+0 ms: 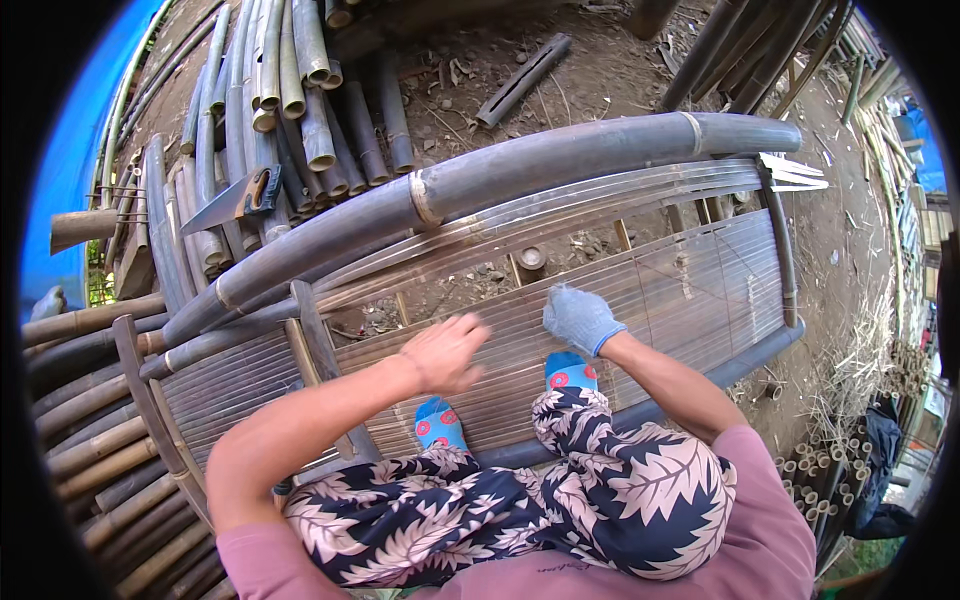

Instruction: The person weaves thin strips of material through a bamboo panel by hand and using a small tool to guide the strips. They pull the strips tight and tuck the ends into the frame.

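Observation:
Below me lies a bamboo frame with a panel of thin bamboo slats (690,290) running lengthwise. My left hand (445,352), bare and slightly blurred, is over the left part of the slats, thumb and fingers apart, with nothing visible in it. My right hand (582,318) wears a grey-blue knit glove. It is closed at the far edge of the panel; its fingertips and whatever they grip are hidden. Beyond the hands, more loose, long slats (500,232) run under the thick, dark bamboo pole (570,155) of the frame. My feet in blue patterned socks (440,424) rest on the panel.
A handsaw (235,200) lies on stacked bamboo poles (270,60) at the upper left. More poles (110,460) are piled at the left. A split bamboo piece (525,80) lies on the dirt. Cut bamboo ends (815,480) and a dark cloth (880,465) are at the right.

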